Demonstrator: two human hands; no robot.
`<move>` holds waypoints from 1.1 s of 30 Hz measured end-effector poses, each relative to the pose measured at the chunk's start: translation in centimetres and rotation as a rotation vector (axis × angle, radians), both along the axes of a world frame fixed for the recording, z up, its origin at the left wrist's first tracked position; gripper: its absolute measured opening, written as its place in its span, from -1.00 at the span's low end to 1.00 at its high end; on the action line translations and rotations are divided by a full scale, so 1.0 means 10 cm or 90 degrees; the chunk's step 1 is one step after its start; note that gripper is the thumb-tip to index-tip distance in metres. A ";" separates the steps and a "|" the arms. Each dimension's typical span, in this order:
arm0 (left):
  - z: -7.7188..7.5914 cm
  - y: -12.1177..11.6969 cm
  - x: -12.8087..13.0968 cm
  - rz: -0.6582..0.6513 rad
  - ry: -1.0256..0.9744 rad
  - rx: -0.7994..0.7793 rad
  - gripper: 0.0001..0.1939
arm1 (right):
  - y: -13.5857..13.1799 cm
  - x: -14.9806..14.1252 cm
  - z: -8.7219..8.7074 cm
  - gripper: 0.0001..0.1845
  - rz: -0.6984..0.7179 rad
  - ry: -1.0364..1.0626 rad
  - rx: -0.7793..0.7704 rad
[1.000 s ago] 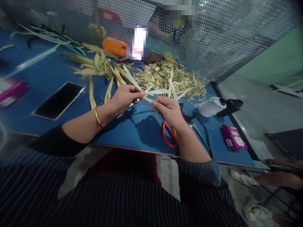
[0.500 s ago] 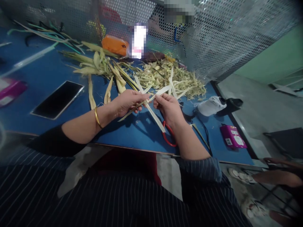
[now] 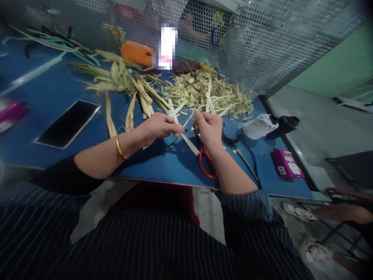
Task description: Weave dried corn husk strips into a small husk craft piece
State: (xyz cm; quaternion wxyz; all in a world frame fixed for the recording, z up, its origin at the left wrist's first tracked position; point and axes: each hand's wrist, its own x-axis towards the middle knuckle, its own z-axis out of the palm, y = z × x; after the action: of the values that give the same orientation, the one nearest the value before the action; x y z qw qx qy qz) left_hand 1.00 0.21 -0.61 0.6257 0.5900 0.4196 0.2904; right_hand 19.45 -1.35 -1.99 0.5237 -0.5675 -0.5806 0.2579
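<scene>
Crossed pale corn husk strips point(image 3: 190, 144) are pinched at their crossing by my left hand point(image 3: 159, 127), thumb over fingers. Their ends stick out up-left and down-right above the blue table. A narrow husk strip point(image 3: 188, 118) runs from that crossing up to the fingertips of my right hand point(image 3: 210, 130), which pinch its end. Below my right hand lie scissors with red handles point(image 3: 200, 161); their blades are mostly hidden. Just beyond both hands is a heap of shredded husk point(image 3: 230, 97), with more pale strips point(image 3: 209, 93) at its near edge.
Whole husks point(image 3: 118, 77) and an orange packet point(image 3: 136, 53) lie at the back left. A black phone point(image 3: 68, 123) rests on the left. White thread point(image 3: 259, 126), a dark spool point(image 3: 284, 127) and a purple packet point(image 3: 287, 164) are at right. Perforated mesh point(image 3: 262, 46) stands behind.
My right hand has turned, its fingertips now higher, and the strip there slants upward. The strip end that stuck out down-left below my left hand is now mostly out of sight. The view has shifted slightly.
</scene>
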 end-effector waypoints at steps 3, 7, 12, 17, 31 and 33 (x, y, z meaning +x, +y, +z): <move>0.02 -0.02 0.00 -0.013 -0.024 0.011 -0.80 | -0.06 0.00 0.08 -0.52 -0.081 -0.124 0.160; 0.03 -0.04 0.01 -0.063 -0.038 0.008 -0.76 | -0.07 -0.06 0.08 -0.55 0.139 -0.112 0.085; 0.01 -0.07 0.03 -0.089 0.009 0.020 -0.74 | -0.07 -0.12 0.03 -0.65 0.286 0.167 -0.143; -0.03 -0.08 0.04 -0.099 0.002 -0.006 -0.76 | -0.08 -0.16 0.02 -0.69 0.233 0.249 -0.125; -0.01 -0.10 0.06 -0.048 -0.079 -0.063 -0.75 | -0.07 -0.13 0.02 -0.82 0.062 -0.083 0.165; 0.01 -0.07 0.05 0.028 -0.145 -0.090 -0.75 | -0.12 -0.09 0.08 -0.80 -0.011 -0.170 0.270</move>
State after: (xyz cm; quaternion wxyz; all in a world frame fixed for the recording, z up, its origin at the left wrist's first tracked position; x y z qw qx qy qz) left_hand 1.54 -0.44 -0.53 0.7028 0.4982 0.3780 0.3391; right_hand 18.57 -2.52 -1.17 0.5518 -0.4791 -0.6809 0.0486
